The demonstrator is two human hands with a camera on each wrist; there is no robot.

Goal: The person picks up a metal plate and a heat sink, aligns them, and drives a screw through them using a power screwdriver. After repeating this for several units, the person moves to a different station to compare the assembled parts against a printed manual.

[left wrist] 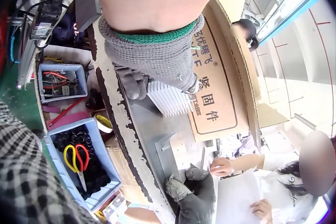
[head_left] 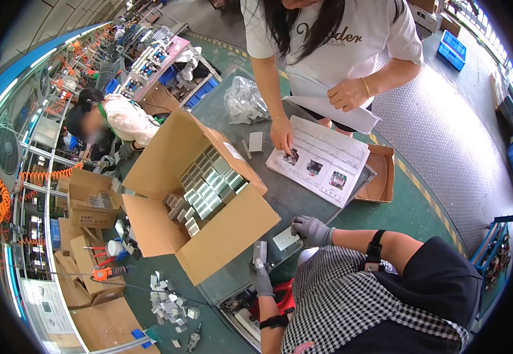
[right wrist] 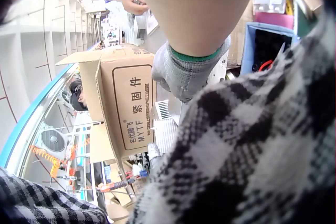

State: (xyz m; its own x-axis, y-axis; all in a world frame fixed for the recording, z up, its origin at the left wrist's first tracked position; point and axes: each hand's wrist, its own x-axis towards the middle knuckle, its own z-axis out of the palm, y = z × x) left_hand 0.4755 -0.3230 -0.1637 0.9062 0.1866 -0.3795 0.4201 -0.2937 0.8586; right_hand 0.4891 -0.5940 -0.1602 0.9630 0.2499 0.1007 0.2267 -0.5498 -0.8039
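Note:
My gloved left hand (head_left: pixel 261 281) grips a finned metal heat sink (left wrist: pixel 168 98) at the near edge of the table, with the fingers (left wrist: pixel 135 84) curled along its side. In the right wrist view, fins of a heat sink (right wrist: pixel 166 133) show beside the carton. My gloved right hand (head_left: pixel 313 230) rests loosely bent by a flat, pale metal plate (head_left: pixel 285 239) on the tabletop. In the left wrist view its thumb and finger stand apart with nothing seen between them. Beyond my left hand, an open carton (head_left: pixel 227 236) contains rows of heat sinks (head_left: pixel 209 183).
Across the table, a person's hand (head_left: pixel 281 134) points at printed sheets (head_left: pixel 321 159). A plastic bag (head_left: pixel 246 100) and a small white block (head_left: pixel 256 141) lie nearby. Loose metal blocks (head_left: pixel 171 301) cover the floor at left. Blue bins (left wrist: pixel 86 155) with scissors and pliers stand below the table edge.

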